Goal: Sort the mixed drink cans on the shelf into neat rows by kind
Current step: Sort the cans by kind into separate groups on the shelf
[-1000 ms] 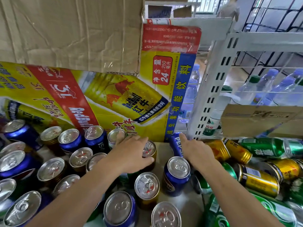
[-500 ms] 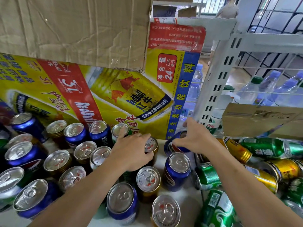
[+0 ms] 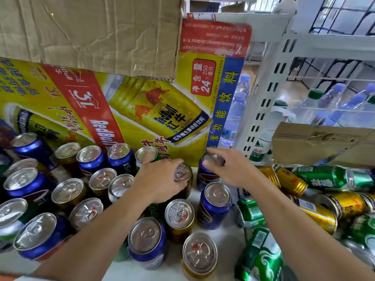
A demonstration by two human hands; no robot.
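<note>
Change: the blue can (image 3: 207,177) lay on its side at the back of the shelf a second ago and was half tipped up half a second ago. Now it stands upright against the Red Bull carton (image 3: 142,110). The right hand (image 3: 233,171) has shifted from the can's side to its top and grasps the rim from above with curled fingers. The left hand (image 3: 160,179) has hardly moved. It grasps the gold can (image 3: 183,173) just left of the blue can, thumb and fingers curled round the upper rim, index finger stretched onto the lid of a green can (image 3: 146,154) behind. The camera has swung slightly left and down.

Surface: a white shelf (image 3: 225,240). The left half holds upright cans (image 3: 30,185), blue and gold mixed, in rough rows. A second blue can (image 3: 215,205) stands just in front of the held one. On the right is a loose heap of lying cans (image 3: 324,177), green and gold, touching and overlapping.

Room: the yellow and red carton forms the back wall, with brown cardboard (image 3: 91,31) hanging over its top. A white slotted post (image 3: 263,102) stands at right. Beyond it are water bottles (image 3: 328,102) on wire racks and a small cardboard box (image 3: 316,142) above the heap.
</note>
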